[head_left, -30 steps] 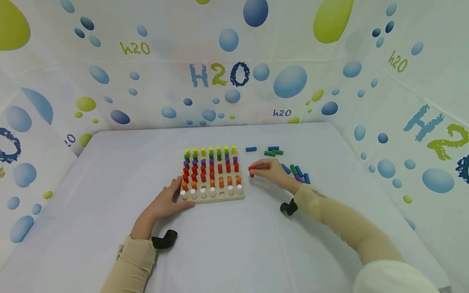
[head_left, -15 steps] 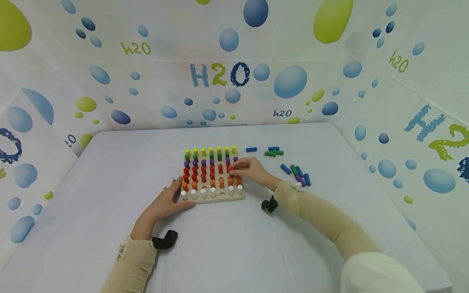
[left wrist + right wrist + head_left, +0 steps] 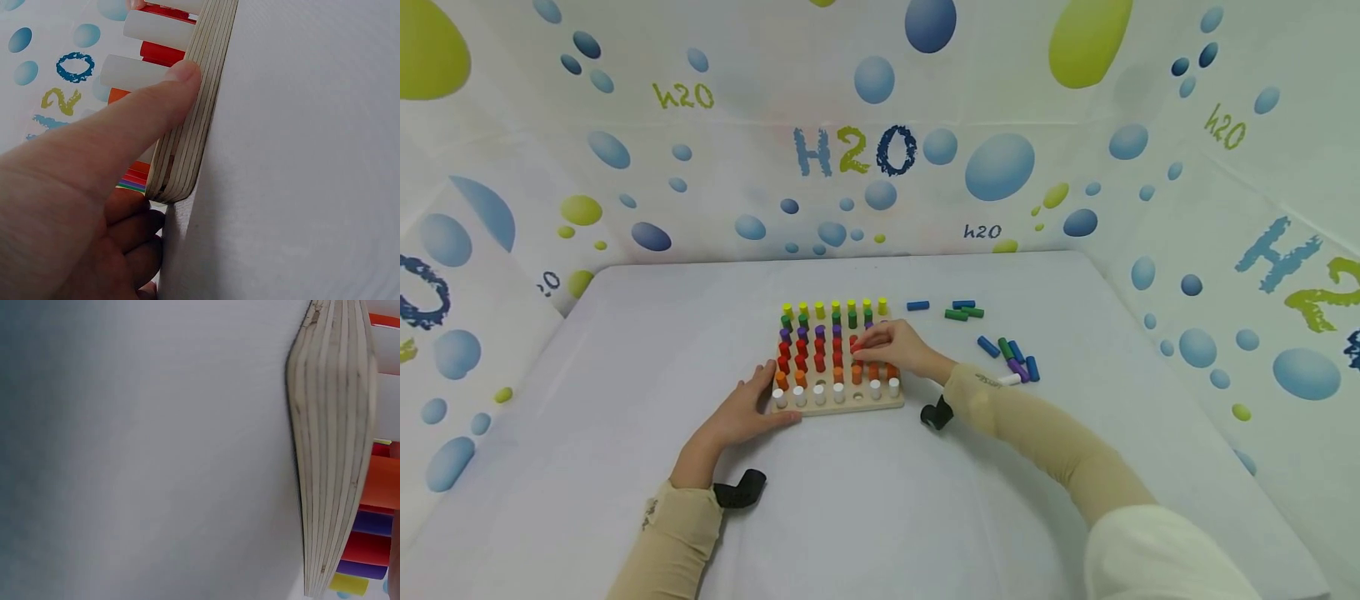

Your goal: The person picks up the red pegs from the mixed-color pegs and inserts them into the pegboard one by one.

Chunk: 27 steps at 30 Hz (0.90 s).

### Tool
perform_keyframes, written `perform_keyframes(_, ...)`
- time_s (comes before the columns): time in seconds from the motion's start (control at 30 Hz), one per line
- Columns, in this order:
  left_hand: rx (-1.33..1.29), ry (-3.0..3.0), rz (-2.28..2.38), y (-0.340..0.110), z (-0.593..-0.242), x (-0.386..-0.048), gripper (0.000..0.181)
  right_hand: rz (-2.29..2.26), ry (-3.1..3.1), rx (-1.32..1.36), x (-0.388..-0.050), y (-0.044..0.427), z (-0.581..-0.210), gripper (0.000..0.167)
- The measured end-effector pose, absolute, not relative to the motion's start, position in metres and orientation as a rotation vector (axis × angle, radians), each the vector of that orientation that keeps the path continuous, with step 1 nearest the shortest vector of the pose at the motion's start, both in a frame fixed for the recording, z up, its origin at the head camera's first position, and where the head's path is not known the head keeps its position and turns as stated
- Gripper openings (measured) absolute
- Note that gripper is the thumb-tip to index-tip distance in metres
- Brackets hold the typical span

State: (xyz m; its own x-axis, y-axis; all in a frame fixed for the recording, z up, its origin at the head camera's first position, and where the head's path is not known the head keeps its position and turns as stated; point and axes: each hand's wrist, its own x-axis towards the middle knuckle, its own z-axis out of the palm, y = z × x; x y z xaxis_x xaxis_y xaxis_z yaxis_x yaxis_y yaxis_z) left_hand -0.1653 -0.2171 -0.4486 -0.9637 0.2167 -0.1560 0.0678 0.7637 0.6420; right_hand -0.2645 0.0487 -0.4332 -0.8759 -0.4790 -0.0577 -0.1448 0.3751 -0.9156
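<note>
A wooden pegboard (image 3: 880,405) stands mid-table, filled with rows of yellow, green, purple, red, orange and white pegs. My left hand (image 3: 741,412) holds its near left corner. In the left wrist view the thumb (image 3: 156,100) presses along the layered front edge, with the other fingers bent at the side. Over the red rows, right of the middle, my right hand (image 3: 906,346) pinches a red peg (image 3: 854,342) between thumb and fingertips. Whether that peg's lower end sits in a hole is hidden. The right wrist view mostly shows the board's edge (image 3: 331,425) and several pegs.
To the right of the board lie loose pegs: blue (image 3: 917,306), green (image 3: 956,315), purple (image 3: 1018,370) and a white one (image 3: 1009,379) partly behind the right sleeve. The white tablecloth (image 3: 865,500) spreads around the board. A patterned sheet (image 3: 737,167) hangs behind the table.
My right hand has carried the red peg leftward from beside the board to over its red rows. The left hand keeps its hold on the corner.
</note>
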Motion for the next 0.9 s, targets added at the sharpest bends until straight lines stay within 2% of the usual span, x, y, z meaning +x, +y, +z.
perform_keyframes(0.9,0.235,2.752,0.967,-0.2173,-0.4489,-0.1668,0.106,-1.457,2.290,-0.552,-0.2652,0.0445,-0.4347,0.018)
